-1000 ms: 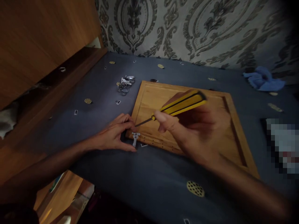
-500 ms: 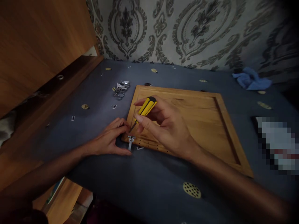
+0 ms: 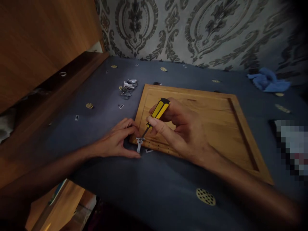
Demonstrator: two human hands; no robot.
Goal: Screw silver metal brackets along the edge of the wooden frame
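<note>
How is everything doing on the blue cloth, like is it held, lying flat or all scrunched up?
Right hand: closed around the screwdriver
Screwdriver: held slanted, tip down at the metal fitting
Left hand: thumb and fingers apart around the fitting; grip unclear
Metal fitting: at the panel's near-left corner
Wooden panel: lying flat, recessed face up
Metal parts: loosely heaped
Blue rag: crumpled

We see a dark blue cloth-covered surface (image 3: 168, 189) printed with yellow dotted shapes (image 3: 206, 196). Across its middle we find a framed wooden panel (image 3: 221, 128) lying flat. Toward the far left corner sits a small heap of metal pieces (image 3: 129, 85); toward the far right corner, a crumpled blue cloth (image 3: 268, 80); along the right side, a pixelated object (image 3: 295, 141).
</note>
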